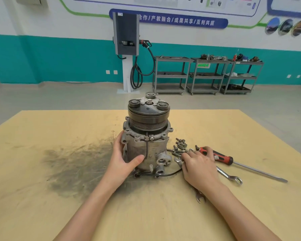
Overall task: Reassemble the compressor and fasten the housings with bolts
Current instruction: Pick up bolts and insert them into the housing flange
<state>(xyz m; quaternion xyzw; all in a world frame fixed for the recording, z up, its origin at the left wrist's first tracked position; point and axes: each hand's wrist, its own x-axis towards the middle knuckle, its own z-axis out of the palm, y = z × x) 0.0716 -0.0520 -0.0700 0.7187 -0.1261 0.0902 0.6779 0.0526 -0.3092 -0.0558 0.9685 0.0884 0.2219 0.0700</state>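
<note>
1. Head view, the setting: a workshop with a teal-banded wall, a wall charger (126,33) and grey shelf carts (207,75) behind a tan board table (42,171) smeared with dark grime.
2. The compressor (147,136) stands upright near the table's middle, pulley end up, its housings stacked together, so the body looks assembled.
3. The left hand (122,159) holds the lower housing, thumb across the front and fingers curled round the side, steadying it.
4. The right hand (198,164) reaches into the loose bolts (181,146) just beside the compressor; its fingertips seem to pinch one, though I cannot tell for sure.
5. A screwdriver (222,158) and a wrench (229,176) lie to the right, untouched.
6. Judging by the pile, bolting has barely begun; most fasteners remain to be fitted and tightened.
</note>
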